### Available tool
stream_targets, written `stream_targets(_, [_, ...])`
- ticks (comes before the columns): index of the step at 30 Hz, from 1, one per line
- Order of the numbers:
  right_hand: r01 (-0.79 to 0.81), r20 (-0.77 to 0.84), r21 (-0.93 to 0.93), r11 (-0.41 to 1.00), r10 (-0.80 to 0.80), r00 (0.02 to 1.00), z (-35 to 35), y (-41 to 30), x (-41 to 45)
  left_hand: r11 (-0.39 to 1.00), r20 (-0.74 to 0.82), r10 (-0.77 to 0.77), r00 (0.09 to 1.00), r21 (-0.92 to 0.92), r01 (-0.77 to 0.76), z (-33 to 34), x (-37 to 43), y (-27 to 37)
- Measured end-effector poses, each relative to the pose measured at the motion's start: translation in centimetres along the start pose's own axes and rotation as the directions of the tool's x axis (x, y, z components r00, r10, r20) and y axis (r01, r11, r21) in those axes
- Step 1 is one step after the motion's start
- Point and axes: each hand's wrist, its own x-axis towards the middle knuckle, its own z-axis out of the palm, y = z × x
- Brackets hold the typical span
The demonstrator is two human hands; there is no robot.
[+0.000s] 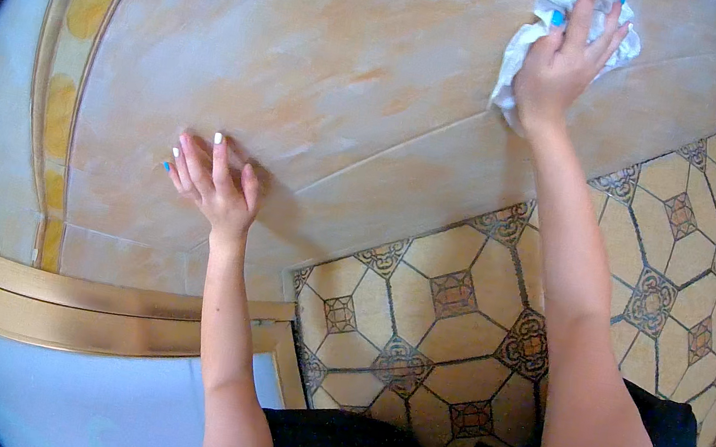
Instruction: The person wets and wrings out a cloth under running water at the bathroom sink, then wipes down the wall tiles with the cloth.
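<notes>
A crumpled white cloth or paper towel (518,57) lies pressed against the mottled beige and grey wall (329,46) at the upper right, under my right hand (565,67). The fingers of that hand are spread over the cloth, with parts of it showing on both sides. Lower and to the left, my left hand (218,185) rests on or very near the same wall with its fingers apart and nothing in them. A thin raised line (398,139) runs across the wall between the two hands.
Patterned floor tiles (452,293) meet the wall along a slanting edge on the right. Gold and yellow vertical trim (73,111) borders the wall at left. A gold-coloured moulding (87,315) crosses the lower left, above a pale blue panel (89,398).
</notes>
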Motion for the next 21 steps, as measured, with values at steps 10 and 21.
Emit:
stream_targets(10, [0.423,0.119,0.302,0.855,-0.474,0.873,3.0,-18.7,-12.4,0.987,0.004,-0.098,0.995,-0.13,0.098,-2.3,-3.4,-5.1])
stream_targets(21, [0.68,0.114,0.619,0.393,-0.901,0.418,3.5,-21.4,-18.4,0.994,0.074,-0.084,0.994,-0.059,0.089,-3.1,-3.5,-4.7])
